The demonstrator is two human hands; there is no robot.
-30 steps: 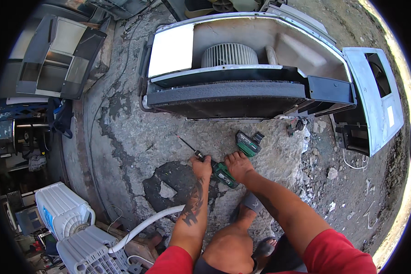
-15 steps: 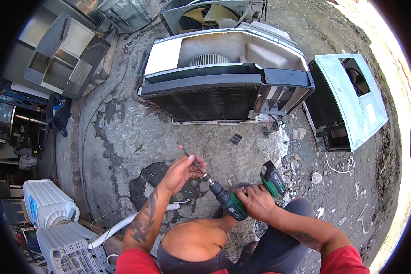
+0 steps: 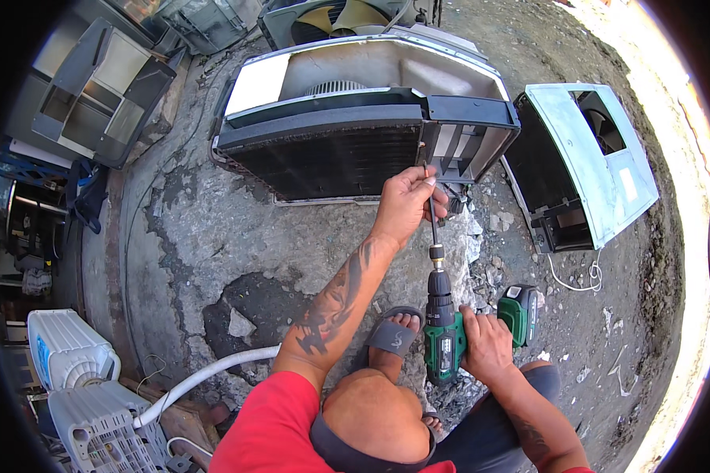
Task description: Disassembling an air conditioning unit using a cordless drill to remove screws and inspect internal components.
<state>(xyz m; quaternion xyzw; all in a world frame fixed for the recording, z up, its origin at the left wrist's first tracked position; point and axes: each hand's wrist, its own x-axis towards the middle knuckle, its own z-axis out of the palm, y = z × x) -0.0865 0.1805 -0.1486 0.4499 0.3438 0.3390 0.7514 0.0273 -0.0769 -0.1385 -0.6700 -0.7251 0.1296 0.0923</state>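
Here, the right hand [image 3: 487, 343] has its grip clamped on a green drill [image 3: 445, 351], which points away from the person, while the left hand [image 3: 402, 209] pinches the long bit [image 3: 434, 230] near its tip. Beyond, an opened air conditioner [image 3: 323, 162] sits on rough ground [image 3: 205, 252], a pale metal casing [image 3: 603, 185] to its right.

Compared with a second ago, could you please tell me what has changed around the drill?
The cordless drill has swung from pointing forward-left to nearly straight ahead, toward the right end of the opened air conditioner. The left hand has moved from near the chuck to the far end of the bit. The right hand stays on the drill; the air conditioner and the pale casing beside it look unmoved.
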